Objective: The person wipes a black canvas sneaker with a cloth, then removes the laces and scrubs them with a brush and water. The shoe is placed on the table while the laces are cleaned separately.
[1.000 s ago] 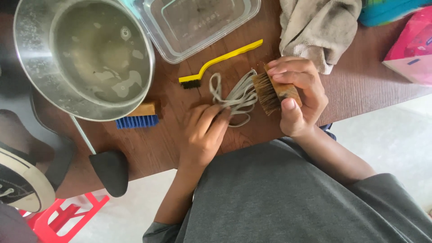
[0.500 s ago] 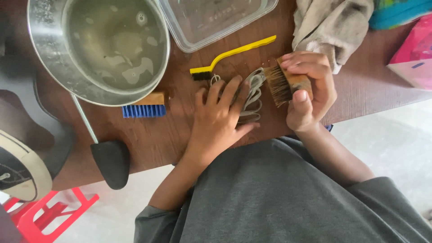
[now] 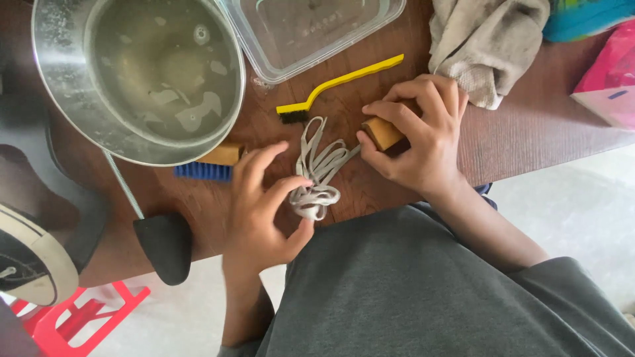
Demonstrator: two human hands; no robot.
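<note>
Lace [image 3: 317, 173] bundled on table [image 3: 529, 125], right of pot [image 3: 142, 73]. Left hand [image 3: 261, 208] pinches its lower loops. Right hand [image 3: 420, 135], further right of pot, grips wooden brush [image 3: 382, 132] touching lace's top.

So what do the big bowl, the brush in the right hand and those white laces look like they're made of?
Bowl: bare metal, likely steel, going by its dull grey sheen and reflections. Brush in the right hand: tan block, probably wood. White laces under the left hand: flat, limp bands, seemingly woven fabric.
</note>
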